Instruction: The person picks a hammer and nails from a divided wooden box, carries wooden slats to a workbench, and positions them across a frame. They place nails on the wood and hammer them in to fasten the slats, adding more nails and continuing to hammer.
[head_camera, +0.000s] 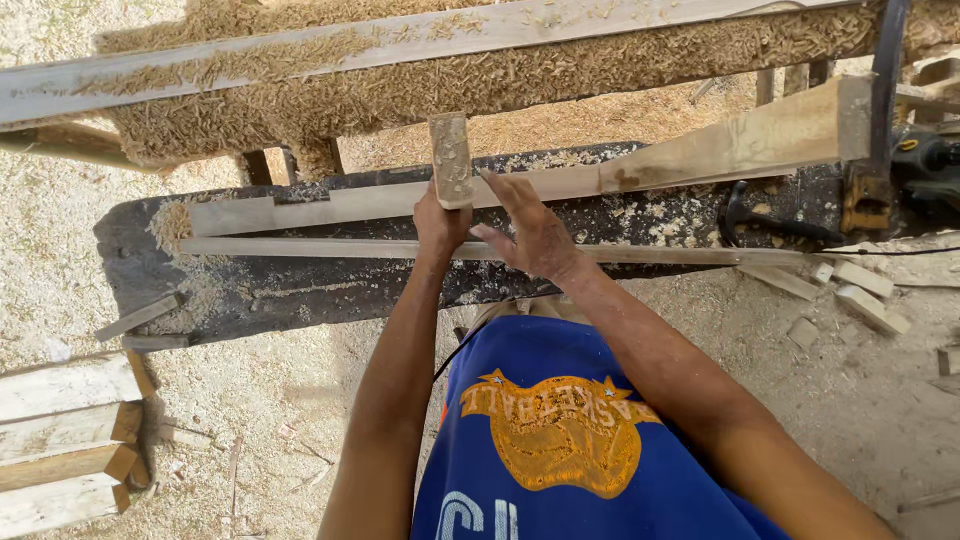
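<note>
The left hand has its fingers wrapped tight around a short wooden block, held upright above them; the right hand, fingers spread, rests flat on the long plank beneath; likely positioning, so the next move needs a steady press.

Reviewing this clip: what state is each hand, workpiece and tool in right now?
Left hand: shut on small dusty wooden block, held upright.
Right hand: open, fingers spread beside the block.
Long thin pale wooden strip: lying flat on dark shavings-covered workbench.
Black claw hammer: lying unused on the bench.
</note>
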